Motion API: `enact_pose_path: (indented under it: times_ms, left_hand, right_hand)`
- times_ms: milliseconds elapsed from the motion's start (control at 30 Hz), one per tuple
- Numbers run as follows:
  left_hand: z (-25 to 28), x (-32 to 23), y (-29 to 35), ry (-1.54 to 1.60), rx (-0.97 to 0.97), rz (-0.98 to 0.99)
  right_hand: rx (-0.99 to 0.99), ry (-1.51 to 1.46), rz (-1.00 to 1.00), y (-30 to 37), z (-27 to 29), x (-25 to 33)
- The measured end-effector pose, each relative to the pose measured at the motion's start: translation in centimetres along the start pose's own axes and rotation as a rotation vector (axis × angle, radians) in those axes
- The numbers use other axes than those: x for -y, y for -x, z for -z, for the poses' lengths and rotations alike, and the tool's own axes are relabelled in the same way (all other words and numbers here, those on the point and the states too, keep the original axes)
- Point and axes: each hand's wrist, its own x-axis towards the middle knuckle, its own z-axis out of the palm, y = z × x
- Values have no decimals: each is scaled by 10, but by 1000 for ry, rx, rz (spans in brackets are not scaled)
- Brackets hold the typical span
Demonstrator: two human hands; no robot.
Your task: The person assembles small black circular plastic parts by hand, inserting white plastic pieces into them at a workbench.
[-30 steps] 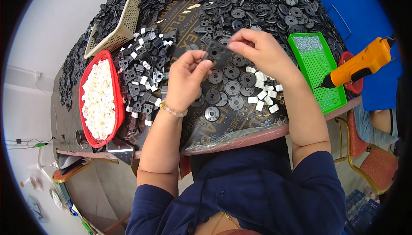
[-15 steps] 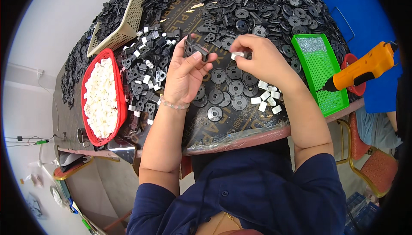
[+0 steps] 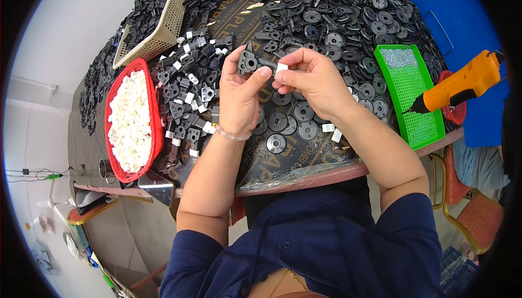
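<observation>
My left hand [image 3: 242,94] is closed on black plastic parts [image 3: 248,62] with screw holes and a stem pointing right. Between thumb and fingers of my right hand [image 3: 312,80] is a small white block [image 3: 281,68], held against the end of that stem. Whether the block is pushed onto the stem I cannot tell. Below the hands lie several round black discs [image 3: 276,143] with center holes. Two loose white blocks [image 3: 336,135] rest by my right forearm. Left of my left hand is a heap of black parts with white blocks fitted on them [image 3: 190,99].
A red basket of white pieces [image 3: 158,129] stands at the left, with a beige crate of black parts [image 3: 168,23] behind it. At the right, an orange electric screwdriver [image 3: 459,83] points over a green tray of screws [image 3: 422,144]. Black discs and parts [image 3: 326,10] pile up at the back.
My right hand has moved left and brought the white block against the black part in my left hand. The left hand has shifted slightly right.
</observation>
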Motion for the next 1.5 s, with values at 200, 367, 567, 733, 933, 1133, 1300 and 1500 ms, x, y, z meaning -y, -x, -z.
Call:
enact_pose_path:
  times_ms: [200, 367, 567, 733, 933, 1133, 1300, 1500]
  left_hand:
    - [-11, 3, 6, -98, -57, -182]
    - [2, -7, 0, 291, 225, 369]
    - [11, -3, 0, 169, 307, 488]
    - [-1, -11, 3, 115, 405, 594]
    - [11, -5, -3, 136, 312, 394]
    - [60, -33, -35, 288, -398, -223]
    - [55, -13, -36, -318, -166, -66]
    - [50, 20, -18, -1639, 328, -258]
  right_hand:
    - [17, 24, 28, -1, 4, 0]
    - [146, 360, 274, -1, 2, -2]
    - [148, 403, 228, -3, 9, 13]
    - [46, 620, 285, 3, 5, 16]
    - [81, 835, 418, -2, 8, 14]
    - [-74, 1200, 520, -15, 38, 18]
    - [31, 1478, 532, -20, 47, -3]
    - [99, 1809, 296, -14, 42, 0]
